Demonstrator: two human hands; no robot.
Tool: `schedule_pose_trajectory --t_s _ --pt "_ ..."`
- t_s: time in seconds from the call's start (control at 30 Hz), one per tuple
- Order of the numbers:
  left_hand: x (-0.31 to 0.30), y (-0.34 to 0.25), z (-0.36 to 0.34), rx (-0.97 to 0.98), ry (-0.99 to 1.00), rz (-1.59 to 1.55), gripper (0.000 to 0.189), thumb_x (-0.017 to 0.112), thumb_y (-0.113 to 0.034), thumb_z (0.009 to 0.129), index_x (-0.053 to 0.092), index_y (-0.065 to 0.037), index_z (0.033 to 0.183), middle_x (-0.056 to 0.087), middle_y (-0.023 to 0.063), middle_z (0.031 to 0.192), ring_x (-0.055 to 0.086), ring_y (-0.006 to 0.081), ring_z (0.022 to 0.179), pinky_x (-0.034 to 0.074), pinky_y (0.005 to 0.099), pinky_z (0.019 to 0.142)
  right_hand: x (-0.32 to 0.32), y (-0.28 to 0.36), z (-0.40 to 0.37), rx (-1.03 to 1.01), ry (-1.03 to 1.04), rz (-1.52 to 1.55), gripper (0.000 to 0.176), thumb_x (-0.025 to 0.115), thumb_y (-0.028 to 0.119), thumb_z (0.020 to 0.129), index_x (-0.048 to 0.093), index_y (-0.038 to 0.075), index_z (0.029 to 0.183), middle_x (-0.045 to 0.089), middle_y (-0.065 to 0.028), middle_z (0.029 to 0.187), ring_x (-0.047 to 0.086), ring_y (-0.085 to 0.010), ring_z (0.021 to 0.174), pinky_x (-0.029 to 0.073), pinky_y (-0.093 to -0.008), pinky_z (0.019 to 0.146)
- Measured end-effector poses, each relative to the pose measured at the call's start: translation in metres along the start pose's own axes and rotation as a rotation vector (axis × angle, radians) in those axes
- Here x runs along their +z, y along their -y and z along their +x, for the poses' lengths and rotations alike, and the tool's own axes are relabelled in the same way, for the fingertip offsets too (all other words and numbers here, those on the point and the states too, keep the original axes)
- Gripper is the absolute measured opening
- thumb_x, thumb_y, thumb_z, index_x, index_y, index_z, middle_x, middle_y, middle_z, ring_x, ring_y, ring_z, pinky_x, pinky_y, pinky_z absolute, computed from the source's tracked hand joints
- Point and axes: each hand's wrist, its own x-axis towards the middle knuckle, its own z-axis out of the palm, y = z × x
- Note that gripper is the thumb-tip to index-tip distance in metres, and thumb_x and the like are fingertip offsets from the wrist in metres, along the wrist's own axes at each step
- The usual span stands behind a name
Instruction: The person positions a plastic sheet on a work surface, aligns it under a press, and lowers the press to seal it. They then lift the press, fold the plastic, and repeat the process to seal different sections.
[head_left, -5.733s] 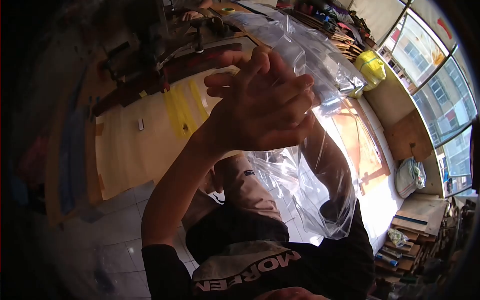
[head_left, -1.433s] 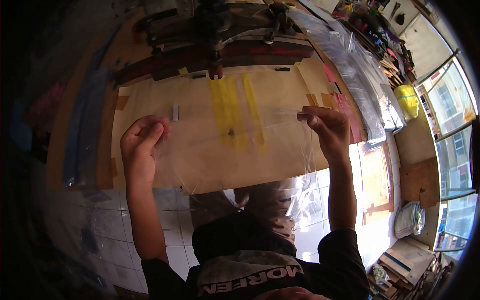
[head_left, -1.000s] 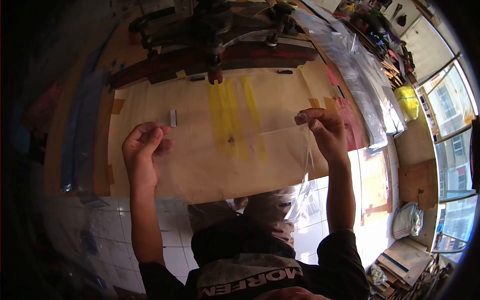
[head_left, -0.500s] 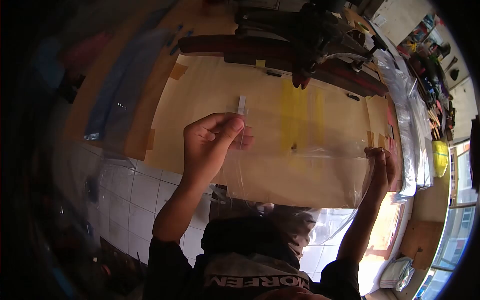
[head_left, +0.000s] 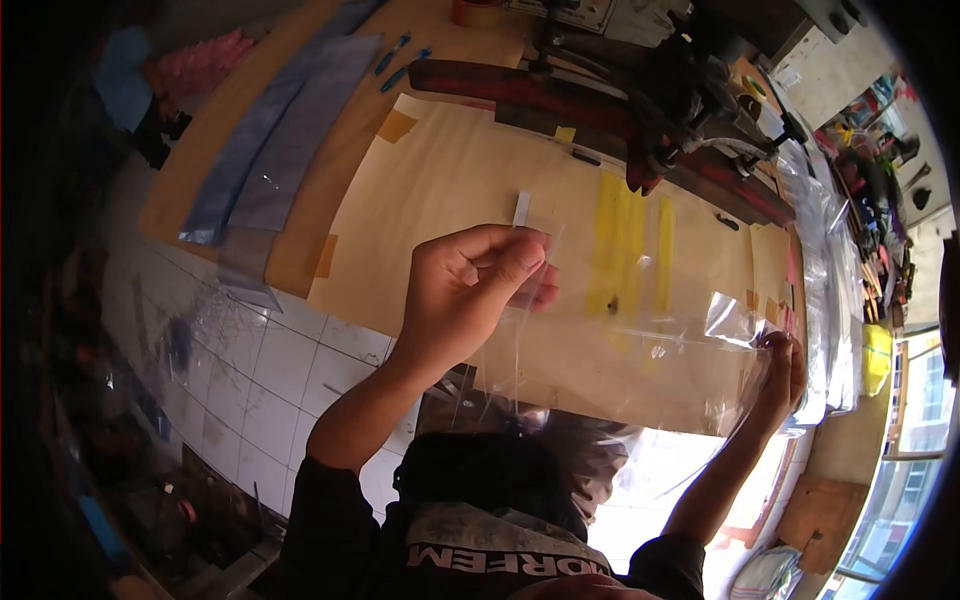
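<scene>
A clear plastic sheet [head_left: 640,345] stretches between my two hands, low over the pale board [head_left: 430,190]. My left hand [head_left: 480,280] pinches its left edge between thumb and fingers, the other fingertips showing through the film. At the right end, my right hand [head_left: 784,375] is closed on the sheet's corner, near the board's right side. Light glints off the film beside that hand. Just beyond my left fingertips a short white strip [head_left: 521,208] lies on the board. Yellow tape strips [head_left: 620,240] run across the board's middle, partly under the film.
A dark machine with a long reddish bar [head_left: 560,97] spans the board's far edge. Bluish plastic sheets [head_left: 290,150] and blue pens [head_left: 405,68] lie on the table at left. Stacked clear plastic [head_left: 820,280] lies along the right. A person [head_left: 128,85] is at far left.
The camera view has shifted and tilted, so the board and machine sit further right. Both hands keep their hold on the sheet, and brighter glare shows near the right hand.
</scene>
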Motion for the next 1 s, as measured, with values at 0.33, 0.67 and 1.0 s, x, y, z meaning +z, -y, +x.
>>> schedule_pose_trajectory --t_s 0.33,0.67,1.0 --pt "0.008 -0.004 -0.011 0.130 -0.038 0.045 0.024 0.060 -0.016 0.092 0.061 0.006 0.099 0.067 0.0143 0.076 0.068 0.0208 0.064 0.058 0.0331 0.057 -0.022 -0.011 -0.001 -0.004 0.022 0.056 0.022 0.049 0.014 0.096 0.061 -0.004 0.094 0.063 -0.0107 0.086 0.059 -0.0168 0.084 0.044 -0.0300 0.087" --pt "0.016 -0.009 -0.014 0.127 -0.051 -0.005 0.024 0.060 -0.016 0.092 0.061 0.007 0.098 0.066 0.0157 0.074 0.067 0.0223 0.062 0.058 0.0339 0.056 -0.018 0.000 -0.006 0.006 -0.038 0.065 0.021 0.051 0.016 0.094 0.063 -0.002 0.089 0.063 -0.0068 0.083 0.057 -0.0134 0.080 0.043 -0.0292 0.084" --pt "0.013 -0.012 -0.014 0.062 -0.033 -0.019 0.021 0.058 -0.012 0.093 0.061 0.008 0.097 0.067 0.0152 0.077 0.068 0.0211 0.067 0.059 0.0312 0.060 -0.017 0.001 -0.007 -0.037 -0.070 0.032 0.021 0.053 0.016 0.093 0.065 -0.001 0.089 0.064 -0.0080 0.082 0.058 -0.0148 0.081 0.042 -0.0317 0.087"
